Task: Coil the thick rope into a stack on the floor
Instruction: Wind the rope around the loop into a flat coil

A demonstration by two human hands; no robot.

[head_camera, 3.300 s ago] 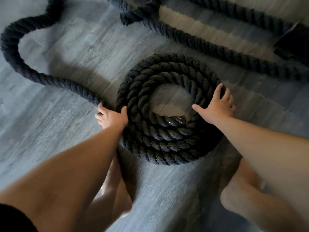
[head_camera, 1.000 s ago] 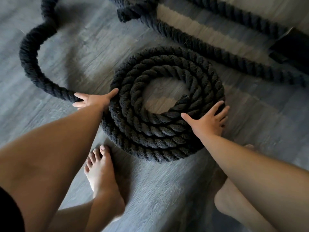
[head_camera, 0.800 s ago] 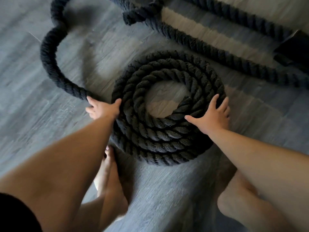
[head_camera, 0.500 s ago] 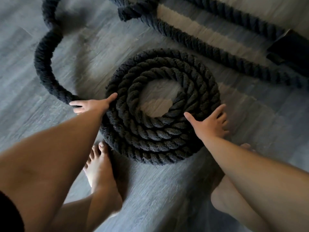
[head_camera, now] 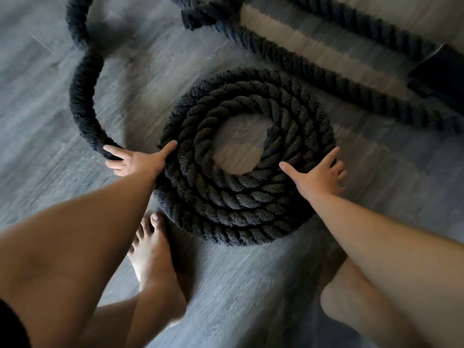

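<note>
Slack's coming in: the loose loop (head_camera: 82, 101) of the rope now swings far closer to the left hand (head_camera: 136, 162) than it did three seconds back. A bare foot (head_camera: 153, 259) has stepped up just below that wrist, and the right hand (head_camera: 317, 179) has slid lower. The coil (head_camera: 226, 204) sits on the floor (head_camera: 45, 187) between both hands, several rings wide and already layered. Left fingers (head_camera: 113, 148) lie straight and spread on the incoming rope, thumb reaching the outer ring. Right fingers (head_camera: 330, 156) are fanned flat on the coil's other side. Roughly midway, I'd judge: beyond the fingers, straight lengths (head_camera: 313, 71) still wait uncoiled.
</note>
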